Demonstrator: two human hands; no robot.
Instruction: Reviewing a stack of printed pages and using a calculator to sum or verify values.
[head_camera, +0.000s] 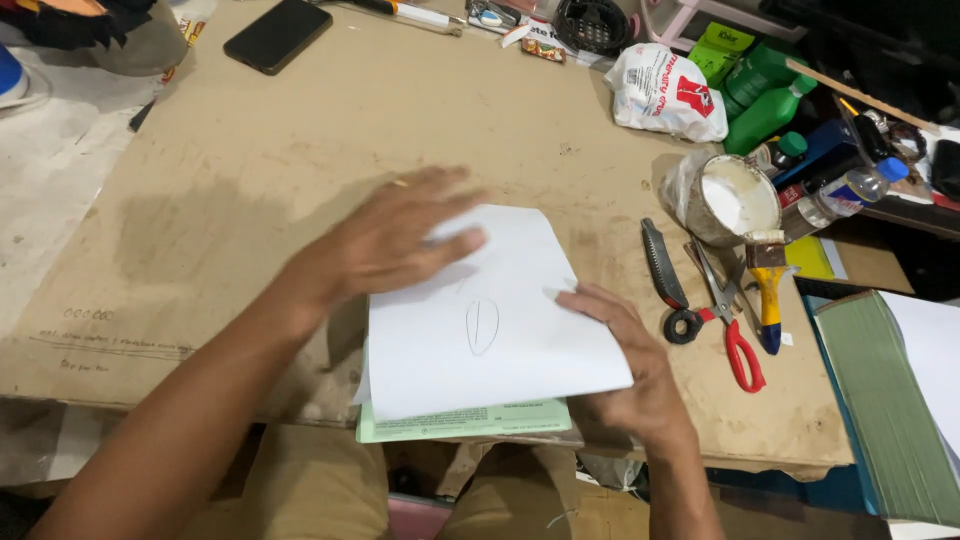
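A white sheet of paper (490, 320) with a small pencilled oval lies on the brown board table (300, 160), on top of a pale green printed sheet (470, 422) whose lower edge shows. My left hand (395, 235) lies flat, fingers spread, on the white sheet's upper left corner and looks blurred. My right hand (625, 365) grips the sheet's right edge, thumb on top and fingers under the paper at the table's front edge.
Right of the paper lie a black-handled tool (665, 275), red-handled scissors (735, 330) and a yellow-handled brush (768, 285). Behind them stand a tin of white paste (735, 195), a white bag (665, 92), green bottles (765, 95). A black phone (277, 33) lies far left. Stacked green sheets (885, 400) sit at right.
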